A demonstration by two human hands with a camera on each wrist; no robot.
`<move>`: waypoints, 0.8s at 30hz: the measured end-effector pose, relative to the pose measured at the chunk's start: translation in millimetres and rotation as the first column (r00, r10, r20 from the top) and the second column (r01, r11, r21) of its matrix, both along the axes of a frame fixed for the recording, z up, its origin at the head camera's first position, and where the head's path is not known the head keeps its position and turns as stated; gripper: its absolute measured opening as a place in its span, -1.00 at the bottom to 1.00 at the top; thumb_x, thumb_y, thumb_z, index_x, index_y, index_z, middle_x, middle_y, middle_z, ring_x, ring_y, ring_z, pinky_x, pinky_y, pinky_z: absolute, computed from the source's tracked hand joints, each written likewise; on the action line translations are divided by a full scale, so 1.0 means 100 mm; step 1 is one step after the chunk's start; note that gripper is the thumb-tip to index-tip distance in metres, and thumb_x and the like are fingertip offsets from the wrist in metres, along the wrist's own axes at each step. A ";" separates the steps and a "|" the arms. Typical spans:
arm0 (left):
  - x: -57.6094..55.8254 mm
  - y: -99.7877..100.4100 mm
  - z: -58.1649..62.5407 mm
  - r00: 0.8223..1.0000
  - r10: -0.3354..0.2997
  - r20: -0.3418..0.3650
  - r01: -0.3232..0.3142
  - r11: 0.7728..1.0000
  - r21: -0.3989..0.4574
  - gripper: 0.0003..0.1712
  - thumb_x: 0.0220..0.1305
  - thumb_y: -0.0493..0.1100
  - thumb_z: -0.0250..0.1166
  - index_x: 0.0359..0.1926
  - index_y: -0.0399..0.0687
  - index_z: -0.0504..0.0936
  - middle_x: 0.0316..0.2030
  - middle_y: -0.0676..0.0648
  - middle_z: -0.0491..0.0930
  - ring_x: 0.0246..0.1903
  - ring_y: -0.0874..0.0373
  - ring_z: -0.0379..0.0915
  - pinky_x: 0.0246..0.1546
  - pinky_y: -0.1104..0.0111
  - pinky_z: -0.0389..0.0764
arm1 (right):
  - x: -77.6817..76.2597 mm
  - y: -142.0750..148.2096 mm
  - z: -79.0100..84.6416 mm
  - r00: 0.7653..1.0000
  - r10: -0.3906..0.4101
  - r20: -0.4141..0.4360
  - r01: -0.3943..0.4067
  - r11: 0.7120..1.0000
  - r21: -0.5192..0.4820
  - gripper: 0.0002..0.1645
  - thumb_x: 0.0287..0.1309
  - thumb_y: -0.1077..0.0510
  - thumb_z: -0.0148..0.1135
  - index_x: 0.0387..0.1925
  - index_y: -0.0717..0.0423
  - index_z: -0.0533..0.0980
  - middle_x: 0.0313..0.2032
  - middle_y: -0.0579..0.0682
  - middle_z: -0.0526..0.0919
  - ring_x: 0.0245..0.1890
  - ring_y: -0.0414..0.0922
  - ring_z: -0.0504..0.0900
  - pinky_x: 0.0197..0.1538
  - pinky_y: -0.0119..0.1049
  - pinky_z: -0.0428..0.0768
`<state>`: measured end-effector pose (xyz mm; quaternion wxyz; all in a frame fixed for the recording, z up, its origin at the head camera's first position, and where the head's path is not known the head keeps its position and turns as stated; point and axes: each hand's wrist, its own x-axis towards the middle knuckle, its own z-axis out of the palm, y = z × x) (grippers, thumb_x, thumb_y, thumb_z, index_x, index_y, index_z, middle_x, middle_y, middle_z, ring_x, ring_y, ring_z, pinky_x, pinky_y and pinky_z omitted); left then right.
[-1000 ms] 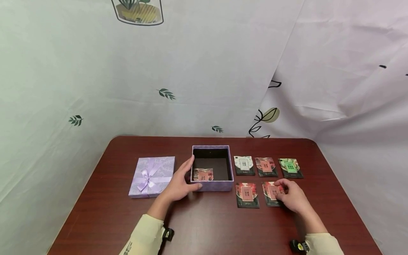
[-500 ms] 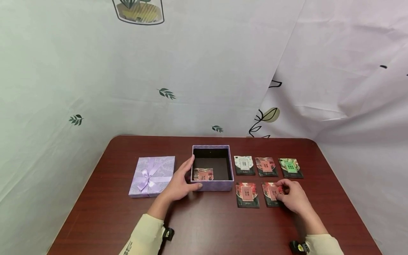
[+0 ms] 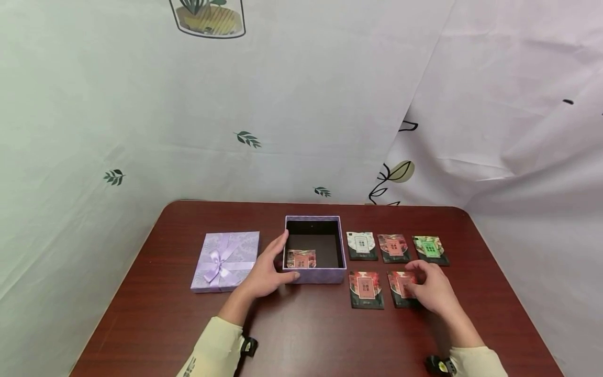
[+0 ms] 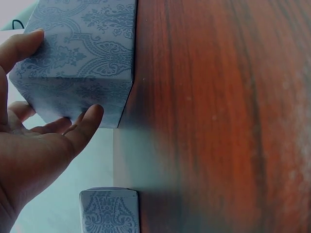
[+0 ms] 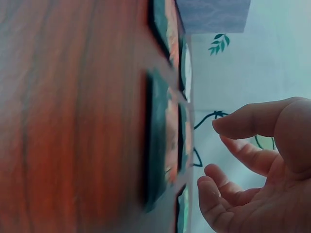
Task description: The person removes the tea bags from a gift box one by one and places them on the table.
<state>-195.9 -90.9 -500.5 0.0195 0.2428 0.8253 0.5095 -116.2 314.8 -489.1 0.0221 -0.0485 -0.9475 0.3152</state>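
Observation:
A purple patterned gift box (image 3: 320, 275) stands with its top open near the middle of the table. My left hand (image 3: 264, 273) holds its near left corner, thumb on the front and fingers along the left side; the left wrist view shows the same hand (image 4: 43, 141). Inside lies a red printed packet (image 3: 301, 258). My right hand (image 3: 435, 289) hovers over the right edge of a red and dark green packet (image 3: 401, 289), partly covering it. In the right wrist view this hand (image 5: 257, 160) has loosely bent fingers, apart from the packet (image 5: 163, 145).
The box's lid (image 3: 225, 262), with a ribbon bow, lies at the left. Right of the box are a white packet (image 3: 361, 245), a red one (image 3: 393, 247) and a green one (image 3: 431, 249) behind, and another red packet (image 3: 366, 289) in front. A printed cloth (image 3: 292, 104) hangs behind.
My right fingertips have eased off the red packet's right edge and lifted slightly, and the packet stays on the table. My left hand keeps its place at the box.

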 end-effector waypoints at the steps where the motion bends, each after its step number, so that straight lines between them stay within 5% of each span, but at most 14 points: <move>1: 0.00 0.00 0.00 1.000 -0.001 0.000 0.001 1.000 0.001 0.18 0.01 -0.20 0.57 0.56 -0.14 0.08 0.50 -0.20 0.08 0.44 -0.13 0.01 0.34 -0.07 0.13 | 0.00 -0.02 0.01 1.000 0.003 -0.004 -0.003 1.000 -0.003 -0.62 0.06 0.27 0.43 -0.04 0.22 0.57 -0.09 0.27 0.51 -0.19 0.13 0.45 -0.25 -0.02 0.42; 15: 0.01 0.00 0.00 1.000 0.000 -0.007 0.000 1.000 0.013 0.18 -0.01 -0.22 0.58 0.56 -0.12 0.09 0.49 -0.20 0.09 0.44 -0.11 0.02 0.34 -0.03 0.12 | -0.11 -0.24 0.16 0.997 0.048 -0.054 -0.052 0.995 -0.085 -0.61 0.09 0.33 0.40 0.00 0.26 0.57 0.01 0.29 0.48 -0.41 -0.03 0.52 -0.29 -0.12 0.45; 24: 0.02 -0.01 0.01 1.000 0.003 -0.006 -0.003 1.000 -0.001 0.18 0.00 -0.21 0.58 0.56 -0.13 0.08 0.50 -0.20 0.09 0.44 -0.11 0.02 0.34 -0.04 0.13 | -0.17 -0.35 0.23 0.996 0.061 -0.067 -0.066 0.995 -0.074 -0.57 0.05 0.34 0.37 0.02 0.22 0.58 0.01 0.24 0.51 -0.16 0.10 0.48 -0.14 0.00 0.47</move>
